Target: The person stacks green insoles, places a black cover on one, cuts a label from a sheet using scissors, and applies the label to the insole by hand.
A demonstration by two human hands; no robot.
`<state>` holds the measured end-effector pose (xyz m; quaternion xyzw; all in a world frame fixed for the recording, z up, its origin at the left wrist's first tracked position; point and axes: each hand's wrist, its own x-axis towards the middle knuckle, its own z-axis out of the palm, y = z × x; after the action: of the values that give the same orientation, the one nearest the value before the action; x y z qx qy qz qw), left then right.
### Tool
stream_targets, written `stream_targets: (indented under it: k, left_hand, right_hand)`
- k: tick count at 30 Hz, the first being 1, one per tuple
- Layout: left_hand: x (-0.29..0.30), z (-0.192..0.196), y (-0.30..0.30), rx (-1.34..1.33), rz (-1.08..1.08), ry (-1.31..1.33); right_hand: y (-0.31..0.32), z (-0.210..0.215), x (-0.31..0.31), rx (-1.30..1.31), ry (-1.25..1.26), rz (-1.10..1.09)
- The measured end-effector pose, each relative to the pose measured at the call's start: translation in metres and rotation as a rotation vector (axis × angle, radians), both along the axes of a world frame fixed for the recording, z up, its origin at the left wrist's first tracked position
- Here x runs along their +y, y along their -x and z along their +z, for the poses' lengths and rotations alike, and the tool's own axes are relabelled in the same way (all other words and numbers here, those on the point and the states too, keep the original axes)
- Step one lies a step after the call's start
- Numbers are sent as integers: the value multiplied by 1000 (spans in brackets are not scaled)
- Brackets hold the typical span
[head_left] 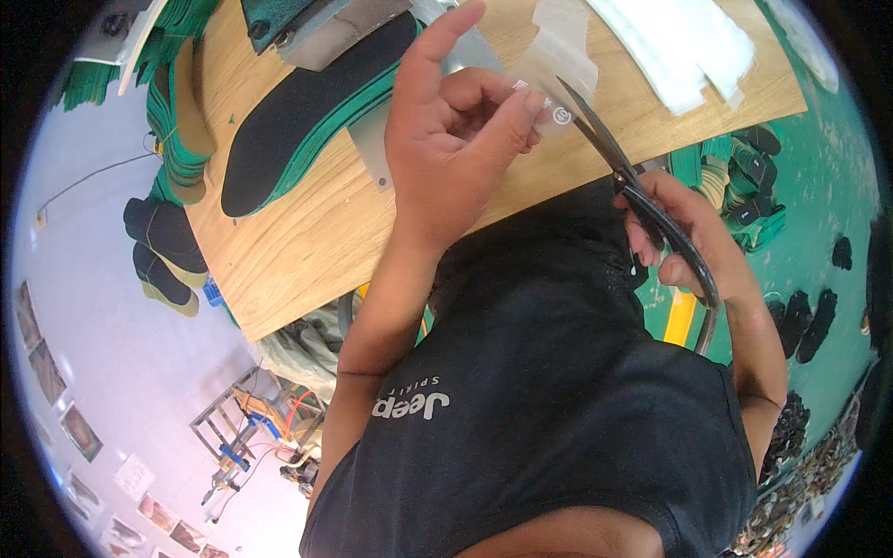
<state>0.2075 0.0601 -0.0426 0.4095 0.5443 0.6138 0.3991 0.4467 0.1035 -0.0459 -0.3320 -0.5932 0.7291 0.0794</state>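
Note:
My left hand (446,153) pinches a translucent film strip (569,46) with white printing between thumb and bent fingers, over the wooden table. Its index finger points up and away from the film. In my right hand (714,237) is a pair of scissors (609,149) with black handles, my fingers around the grips. The blades reach toward the film's right edge; whether they touch it I cannot tell. Left of my left hand lies a stack of insoles (316,121) with black tops and green edges. Farther right on the table rests a pile of white translucent sheets (679,46).
A metal device (339,33) stands at the table's far side, with a flat metal plate (370,144) near my left wrist. More green insoles (172,112) are stacked at the left edge of the wooden table (279,270). Bundled insoles (749,181) lie on the green floor at right.

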Motion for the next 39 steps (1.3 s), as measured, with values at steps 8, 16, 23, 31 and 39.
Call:
stream_targets:
  k: [8,16,23,31,39]
  left_hand:
    - [-1,-6,-9,-19,-48,-6]
    - [-3,-7,-11,-1,-80,12]
    - [-5,-3,-8,21,-151,35]
    - [-17,-1,-2,37,-197,-15]
    - [-20,-16,10,237,-120,-27]
  right_hand:
    - [1,-2,-4,3,-8,-40]
    - [-13,-8,4,23,95,19]
    - [-6,-12,-10,36,-100,-84]
    - [-35,-17,-29,-129,-249,-83]
    - [-36,4,61,-206,-1129,-344]
